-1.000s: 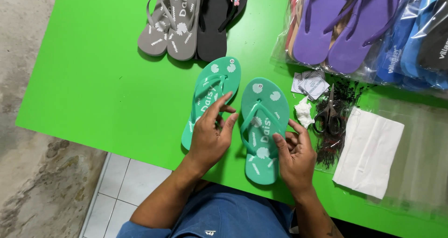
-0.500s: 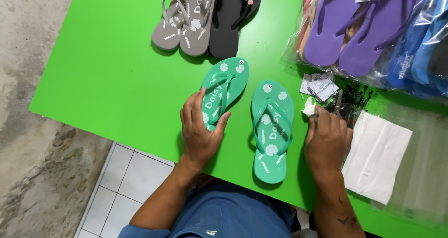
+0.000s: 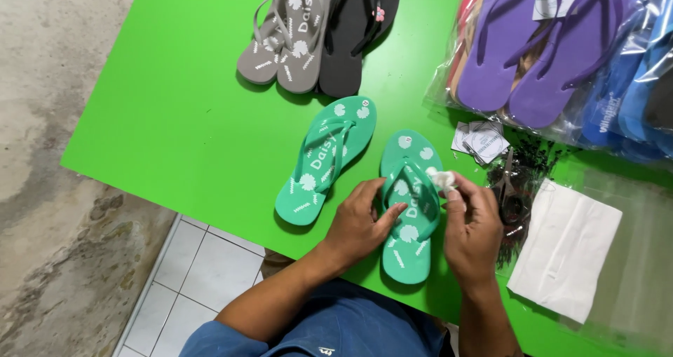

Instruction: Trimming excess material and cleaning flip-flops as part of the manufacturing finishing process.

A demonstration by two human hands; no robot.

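Note:
Two teal flip-flops with white flower prints lie on the green table (image 3: 175,119). The left teal flip-flop (image 3: 326,157) lies alone, angled. My left hand (image 3: 361,220) rests on the right teal flip-flop (image 3: 410,210), fingers on its strap. My right hand (image 3: 473,227) pinches a small white piece (image 3: 443,180) at the strap's right side.
A grey pair (image 3: 287,31) and a black flip-flop (image 3: 357,28) lie at the table's far side. Bagged purple flip-flops (image 3: 540,45) and blue ones (image 3: 634,84) sit at the right. Small white tags (image 3: 480,140), dark fasteners with scissors (image 3: 515,189) and white paper (image 3: 564,248) lie nearby.
My right hand came back from the tag pile to the right flip-flop holding a small white piece. My left hand shifted from the left flip-flop onto the right one.

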